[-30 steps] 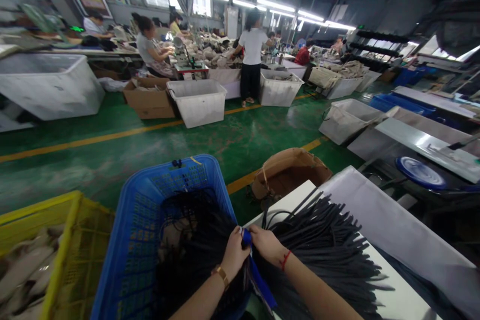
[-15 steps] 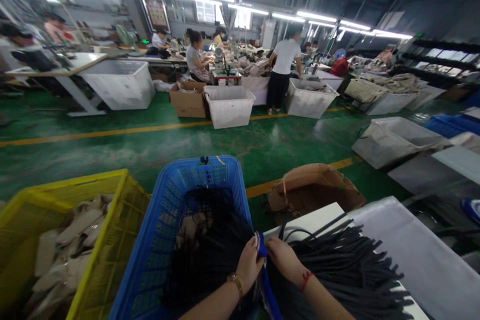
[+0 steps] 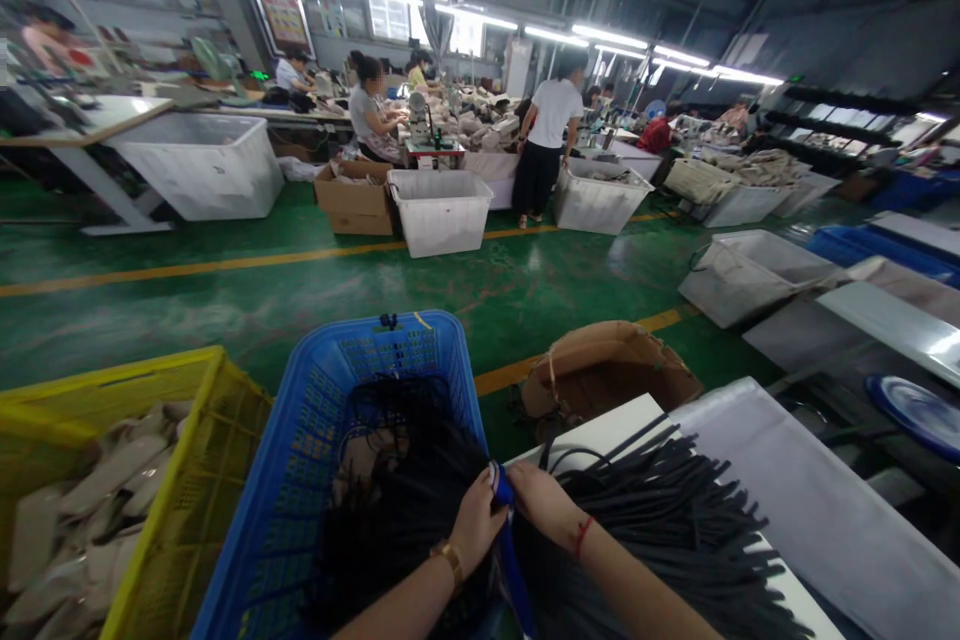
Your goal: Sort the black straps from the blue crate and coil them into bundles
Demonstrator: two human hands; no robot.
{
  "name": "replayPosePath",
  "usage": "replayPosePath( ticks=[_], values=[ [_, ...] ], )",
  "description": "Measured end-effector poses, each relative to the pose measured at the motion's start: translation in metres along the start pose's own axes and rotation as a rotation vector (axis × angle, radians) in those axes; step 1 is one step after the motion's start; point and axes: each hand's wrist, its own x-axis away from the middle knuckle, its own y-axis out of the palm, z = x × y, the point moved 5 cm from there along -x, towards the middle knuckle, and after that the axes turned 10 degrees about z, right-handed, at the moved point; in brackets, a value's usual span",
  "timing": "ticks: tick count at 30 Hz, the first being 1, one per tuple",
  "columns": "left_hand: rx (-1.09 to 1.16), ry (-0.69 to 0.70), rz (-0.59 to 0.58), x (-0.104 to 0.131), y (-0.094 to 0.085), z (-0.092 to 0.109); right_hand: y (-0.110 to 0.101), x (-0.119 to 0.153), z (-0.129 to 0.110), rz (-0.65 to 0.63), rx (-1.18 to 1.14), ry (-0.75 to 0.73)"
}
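Black strips fill the blue basket (image 3: 301,390) beside the yellow crate (image 3: 196,435) of beige pieces, 2 hands (image 3: 480,518) clamped on blue ribbon (image 3: 513,560).

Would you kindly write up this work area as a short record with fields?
Left hand: closed on blue band
Blue band: between the hands
Right hand: close beside the band; grip unclear
Black strips: partly in blue basket, partly over white tabletop
Blue basket: right of yellow crate
Yellow crate: holds beige pieces
White tabletop: right of blue basket
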Motion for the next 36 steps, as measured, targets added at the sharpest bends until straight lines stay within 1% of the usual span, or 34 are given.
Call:
replayPosePath(
  ticks=[2,3,4,6,8,9,10,11,12,13,15,17,19,22,24,26,29,32,34,36],
  values=[
    [-0.005,0.005,0.001,0.000,0.002,-0.003,0.001,-0.002,-0.006,-0.045,0.191,-0.119],
    [-0.007,0.003,0.005,0.000,0.003,-0.005,0.002,-0.002,-0.005,-0.058,0.243,-0.128],
    [-0.009,0.001,0.010,0.000,0.004,-0.006,0.002,-0.002,-0.003,-0.054,0.256,-0.102],
    [-0.007,-0.002,0.015,0.000,0.006,-0.009,0.002,-0.002,0.007,-0.021,0.157,0.024],
    [0.002,-0.003,0.013,0.000,0.009,-0.011,0.005,0.001,0.019,-0.018,-0.045,0.169],
    [0.010,-0.003,0.010,0.000,0.010,-0.012,0.006,0.002,0.024,-0.029,-0.145,0.217],
    [0.018,-0.004,0.007,0.000,0.011,-0.012,0.008,0.003,0.026,-0.036,-0.215,0.241],
    [0.027,-0.005,0.003,-0.001,0.011,-0.011,0.008,0.003,0.027,-0.031,-0.236,0.238],
    [0.037,-0.006,-0.002,-0.001,0.011,-0.011,0.007,0.003,0.026,-0.018,-0.201,0.205],
    [0.047,-0.007,-0.009,-0.002,0.010,-0.009,0.005,0.002,0.023,-0.001,-0.117,0.145],
    [0.069,-0.007,-0.033,-0.003,0.008,-0.003,0.002,0.000,0.014,0.020,0.125,-0.017],
    [0.096,-0.010,-0.071,-0.005,0.006,0.005,0.002,-0.002,0.009,-0.002,0.343,-0.146],
    [0.129,-0.027,-0.110,-0.006,0.005,0.014,0.003,-0.003,0.011,-0.041,0.475,-0.166],
    [0.204,-0.087,-0.160,-0.006,0.006,0.025,0.004,-0.003,0.019,-0.067,0.560,-0.128],
    [0.267,-0.158,-0.197,0.000,0.009,0.028,0.004,-0.002,0.023,-0.070,0.579,-0.103],
    [0.325,-0.260,-0.225,0.012,0.013,0.025,0.007,-0.003,0.028,-0.097,0.591,-0.044],
    [0.390,-0.423,-0.239,0.036,0.018,0.015,0.014,-0.006,0.032,-0.131,0.587,0.037],
    [0.427,-0.521,-0.244,0.052,0.020,0.009,0.017,-0.012,0.032,-0.133,0.557,0.071],
    [0.432,-0.538,-0.265,0.054,0.015,0.009,0.011,-0.014,0.032,-0.122,0.534,0.112],
    [0.420,-0.534,-0.311,0.046,0.001,0.008,-0.004,-0.007,0.030,-0.098,0.526,0.164]
  ],
)
